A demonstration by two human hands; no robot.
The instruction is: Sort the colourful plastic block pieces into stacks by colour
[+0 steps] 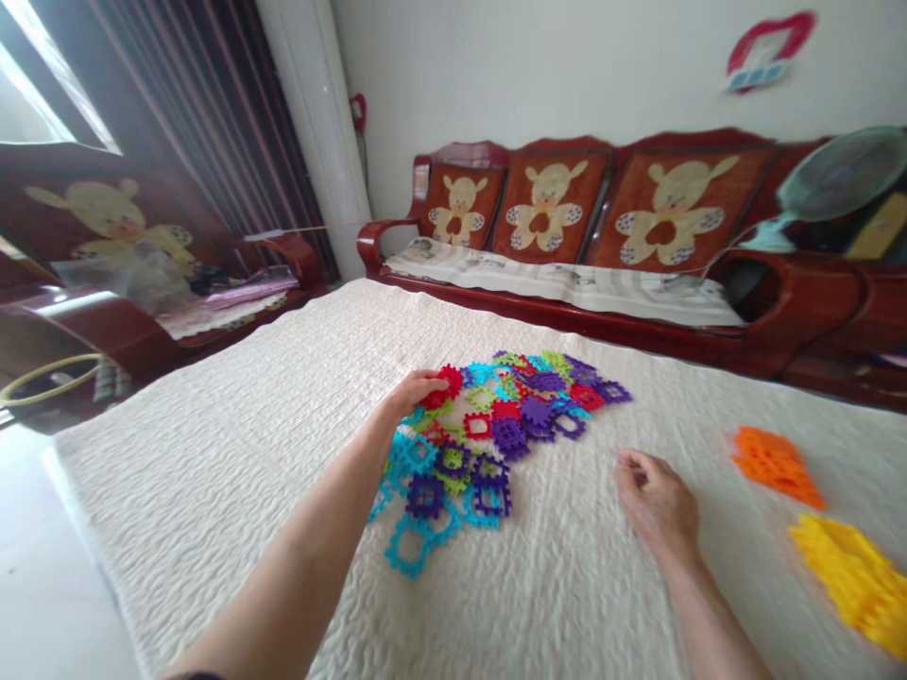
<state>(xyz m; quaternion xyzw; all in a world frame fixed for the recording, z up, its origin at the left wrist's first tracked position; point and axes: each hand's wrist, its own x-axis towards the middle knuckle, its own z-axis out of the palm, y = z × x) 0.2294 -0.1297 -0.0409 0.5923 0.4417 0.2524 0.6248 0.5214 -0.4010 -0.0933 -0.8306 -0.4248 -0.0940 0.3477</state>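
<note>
My left hand [419, 389] reaches to the far left side of a mixed pile of plastic interlocking tiles. Its thumb and fingers pinch a red tile [452, 380] with notched edges. Around it lie purple tiles [510, 434], light-blue tiles [409, 548], green tiles and more red tiles [477, 426], some solid and some with open centres. My right hand [658, 501] rests low over the cover, right of the pile and apart from it. Its fingers are curled in, and no tile shows in them.
On the right lie a cluster of orange tiles [776, 463] and a heap of yellow tiles [854, 581]. A cream quilted cover [233, 453] lies under everything. Beyond its far edge stands a wooden sofa [638, 316], with a fan [843, 175] at its right. An armchair [106, 321] stands left.
</note>
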